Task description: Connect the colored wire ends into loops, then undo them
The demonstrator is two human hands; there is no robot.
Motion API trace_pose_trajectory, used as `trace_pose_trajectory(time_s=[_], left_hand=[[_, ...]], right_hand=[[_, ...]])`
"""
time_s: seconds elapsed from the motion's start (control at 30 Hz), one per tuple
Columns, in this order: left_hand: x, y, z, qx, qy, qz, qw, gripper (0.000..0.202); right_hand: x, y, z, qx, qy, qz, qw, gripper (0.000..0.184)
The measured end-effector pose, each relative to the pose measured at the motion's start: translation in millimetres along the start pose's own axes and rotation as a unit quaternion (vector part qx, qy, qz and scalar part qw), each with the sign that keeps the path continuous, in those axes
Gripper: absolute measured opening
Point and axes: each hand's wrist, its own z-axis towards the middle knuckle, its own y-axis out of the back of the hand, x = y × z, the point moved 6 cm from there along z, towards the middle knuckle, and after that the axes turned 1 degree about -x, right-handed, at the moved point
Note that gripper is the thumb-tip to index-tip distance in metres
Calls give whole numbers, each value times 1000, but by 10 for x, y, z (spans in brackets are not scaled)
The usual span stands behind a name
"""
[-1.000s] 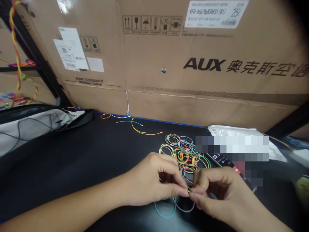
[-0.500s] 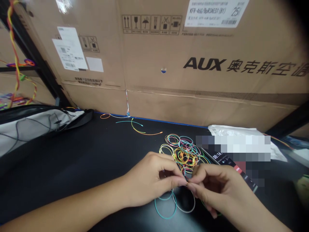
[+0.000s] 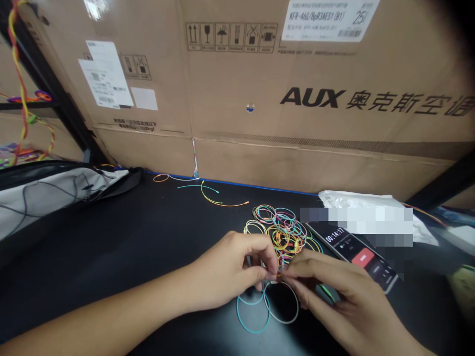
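Observation:
My left hand (image 3: 230, 272) and my right hand (image 3: 334, 296) meet fingertip to fingertip low over a black table (image 3: 129, 247). Both pinch the same small spot of a thin plastic loop tie, where a white loop (image 3: 285, 316) and a teal loop (image 3: 252, 316) hang down onto the table. Just behind the fingers lies a pile of colourful loops (image 3: 284, 230) in yellow, orange, pink and teal.
A phone (image 3: 356, 254) showing a running timer lies right of the pile, with a white plastic bag (image 3: 356, 200) behind it. Loose open strands (image 3: 208, 193) lie farther back. Large cardboard boxes (image 3: 297, 99) wall off the back. A grey bag (image 3: 48, 190) sits at left.
Both hands have shifted slightly up and away from me while keeping their pinch. My right fingers have flattened out lower, and the phone screen beside them is more exposed.

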Motion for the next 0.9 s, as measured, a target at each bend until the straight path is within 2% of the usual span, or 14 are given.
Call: trace_pose_trajectory(time_s=[0.1, 0.2, 0.37, 0.5, 0.63, 0.83, 0.9], left_hand=[[-2, -25, -12, 13, -7, -14, 1000, 15], [-10, -32, -19, 16, -17, -9, 1000, 24], [-110, -3, -27, 8, -81, 98, 992, 30], [-238, 11, -48, -15, -177, 191, 965, 33], [-323, -34, -85, -15, -251, 254, 934, 37], [-388, -118, -153, -25, -304, 374, 876, 30], [-370, -119, -158, -31, -309, 384, 869, 28]], right_hand=[[34, -10, -3, 5, 22, 1, 1000, 29], [33, -16, -12, 8, 28, -4, 1000, 29], [22, -27, -24, 6, 43, -17, 999, 30], [65, -34, -4, 2, 41, -21, 999, 37], [105, -54, 9, 14, 13, -29, 999, 33], [112, -80, 11, 17, 25, -12, 999, 33], [96, -95, 8, 24, 31, -7, 999, 33]])
